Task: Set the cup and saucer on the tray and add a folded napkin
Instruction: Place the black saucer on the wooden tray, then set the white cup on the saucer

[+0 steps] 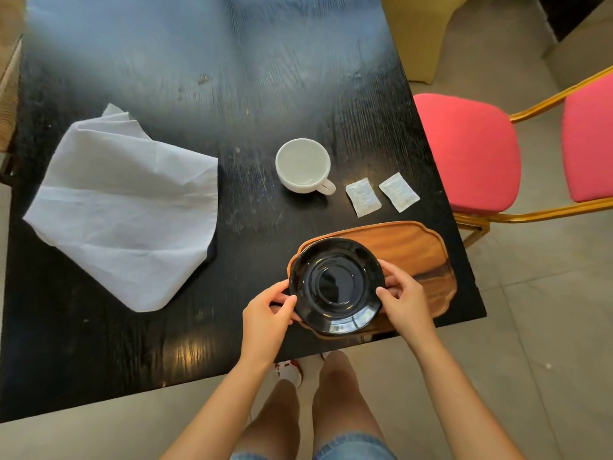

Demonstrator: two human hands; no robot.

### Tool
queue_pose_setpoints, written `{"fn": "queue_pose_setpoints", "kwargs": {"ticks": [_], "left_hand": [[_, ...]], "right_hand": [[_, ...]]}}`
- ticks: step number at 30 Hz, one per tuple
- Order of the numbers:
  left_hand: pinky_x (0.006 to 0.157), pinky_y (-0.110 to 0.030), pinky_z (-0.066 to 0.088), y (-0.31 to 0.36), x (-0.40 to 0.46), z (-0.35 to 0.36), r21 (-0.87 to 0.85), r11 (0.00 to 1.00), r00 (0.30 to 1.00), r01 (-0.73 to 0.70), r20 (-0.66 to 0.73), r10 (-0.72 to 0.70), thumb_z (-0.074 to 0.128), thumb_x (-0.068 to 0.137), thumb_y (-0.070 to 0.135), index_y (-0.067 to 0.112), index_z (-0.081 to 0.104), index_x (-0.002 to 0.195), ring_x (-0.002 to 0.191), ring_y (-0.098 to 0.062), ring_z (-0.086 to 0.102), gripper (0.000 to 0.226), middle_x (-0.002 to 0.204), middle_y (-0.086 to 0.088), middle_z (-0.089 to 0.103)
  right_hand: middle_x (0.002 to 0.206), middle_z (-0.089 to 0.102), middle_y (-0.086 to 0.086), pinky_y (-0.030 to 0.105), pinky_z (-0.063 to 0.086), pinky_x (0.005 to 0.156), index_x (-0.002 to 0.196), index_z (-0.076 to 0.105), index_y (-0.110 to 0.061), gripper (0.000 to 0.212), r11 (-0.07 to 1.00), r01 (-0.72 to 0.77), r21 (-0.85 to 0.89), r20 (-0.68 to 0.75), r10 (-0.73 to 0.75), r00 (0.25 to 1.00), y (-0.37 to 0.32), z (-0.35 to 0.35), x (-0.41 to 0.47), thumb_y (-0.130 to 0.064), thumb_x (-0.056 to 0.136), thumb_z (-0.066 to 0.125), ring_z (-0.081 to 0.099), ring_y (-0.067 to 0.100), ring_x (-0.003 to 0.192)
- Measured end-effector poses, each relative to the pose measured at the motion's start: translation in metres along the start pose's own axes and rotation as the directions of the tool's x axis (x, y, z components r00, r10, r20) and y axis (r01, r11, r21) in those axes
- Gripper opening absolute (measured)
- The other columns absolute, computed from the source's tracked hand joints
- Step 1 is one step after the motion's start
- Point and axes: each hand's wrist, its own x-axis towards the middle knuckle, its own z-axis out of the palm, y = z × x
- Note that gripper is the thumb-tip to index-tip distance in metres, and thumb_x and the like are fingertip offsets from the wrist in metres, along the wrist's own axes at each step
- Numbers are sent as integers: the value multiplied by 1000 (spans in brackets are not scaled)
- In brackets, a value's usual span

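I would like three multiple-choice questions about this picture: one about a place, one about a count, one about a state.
1. Where does the white cup stand?
A. on the tray
B. on the black table, beyond the tray
C. on the saucer

2. How many small white packets lie beside the cup?
A. one
B. two
C. four

3. What state is the napkin in?
A. spread open and creased
B. neatly folded
C. rolled up

Answers: 1 B, the cup stands on the table, not on the wooden tray. 2 B, one packet and another. 3 A, it lies loose and unfolded.
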Motion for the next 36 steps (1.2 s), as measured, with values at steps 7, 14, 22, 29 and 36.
{"fn": "queue_pose_setpoints", "kwargs": {"ticks": [7,14,22,29,36], "left_hand": [[66,-19,56,-2,2,0,-6,1000,1000,12,16,-12,61,86,6,20,60,116,69,-7,67,33,78,6,67],[72,-31,56,9,12,-29,124,989,997,-81,5,81,55,91,17,19,61,110,57,-8,63,21,71,2,63],[105,-42,35,73,133,-43,666,533,820,-523,223,527,54,84,10,19,22,147,141,-28,19,71,154,-13,20],[111,-45,25,89,160,-30,799,225,814,-557,473,338,47,88,18,22,6,149,144,-24,-12,73,158,-9,-9],[102,-48,35,78,130,-24,803,282,824,-525,397,405,49,88,22,16,19,146,143,-35,1,66,155,-15,16]], "right_hand": [[91,61,2,29,53,79,127,53,-22,46,999,-39,-33,13,39,999,3,-2,5,0,87,54,61,17,86],[98,59,2,20,47,67,127,52,-20,43,973,9,-230,-143,-43,989,-23,-17,12,-21,85,64,58,14,82],[141,38,17,46,41,97,138,41,-20,66,582,451,-677,91,-542,836,-95,25,93,-20,78,70,35,32,129],[140,44,20,55,39,93,131,50,-13,62,379,561,-736,279,-585,761,-100,43,133,-4,73,71,44,37,126],[139,47,19,52,46,86,130,50,-6,56,334,672,-661,389,-614,687,-101,37,144,8,76,59,49,36,122]]}}
